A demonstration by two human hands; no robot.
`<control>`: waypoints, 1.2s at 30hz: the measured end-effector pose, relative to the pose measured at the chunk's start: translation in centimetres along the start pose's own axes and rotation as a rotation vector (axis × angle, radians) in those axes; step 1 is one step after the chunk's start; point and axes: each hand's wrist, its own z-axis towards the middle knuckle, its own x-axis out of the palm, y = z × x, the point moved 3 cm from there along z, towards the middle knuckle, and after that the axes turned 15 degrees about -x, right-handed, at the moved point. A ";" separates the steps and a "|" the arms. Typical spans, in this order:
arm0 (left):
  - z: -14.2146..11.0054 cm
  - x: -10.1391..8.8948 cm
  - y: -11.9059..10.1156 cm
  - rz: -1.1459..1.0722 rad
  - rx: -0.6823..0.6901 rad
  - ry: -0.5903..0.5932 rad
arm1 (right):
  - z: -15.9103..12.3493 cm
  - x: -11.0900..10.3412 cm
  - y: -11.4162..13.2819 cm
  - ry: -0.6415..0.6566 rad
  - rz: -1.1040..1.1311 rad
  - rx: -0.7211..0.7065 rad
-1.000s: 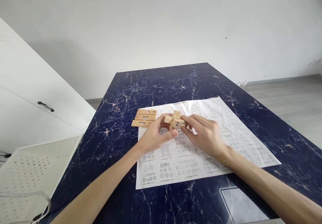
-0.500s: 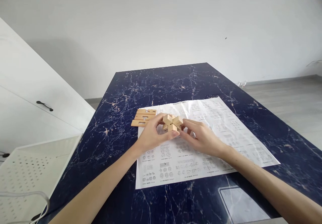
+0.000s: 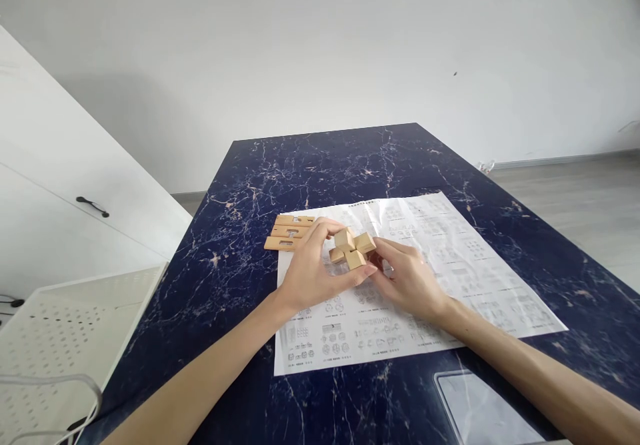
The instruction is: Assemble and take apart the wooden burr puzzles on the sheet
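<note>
Between my two hands is a wooden burr puzzle [image 3: 354,248], its pale square-ended sticks crossing and pointing outward. My left hand [image 3: 315,265] grips it from the left, thumb along the near side and fingers behind. From the right, the fingertips of my right hand [image 3: 407,275] pinch its edge. The puzzle is held above a printed instruction sheet [image 3: 480,298] covered with small diagrams. Three notched wooden sticks [image 3: 287,232] lie side by side at the sheet's left edge, partly behind my left hand.
The sheet lies on a dark blue marbled table [image 3: 300,172]. A clear-topped pale rectangular item [image 3: 487,408] is at the near right. To the left stand a white cabinet [image 3: 75,178] and a perforated white panel [image 3: 65,332] with a cable.
The burr puzzle has been turned in my fingers: the face marked 2, visible a second ago, no longer shows. Both hands keep hold of it. The view has shifted slightly.
</note>
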 end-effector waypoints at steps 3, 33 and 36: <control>-0.1 0.1 -0.2 -0.002 -0.013 -0.045 | -0.1 0.1 0.2 -0.050 -0.040 -0.033; -0.3 0.1 -0.2 -0.202 -0.096 0.272 | -0.2 -0.1 -1.6 0.381 0.956 0.229; -0.2 0.1 -0.3 -0.193 -0.096 0.260 | -0.4 0.0 -1.6 0.360 0.910 0.230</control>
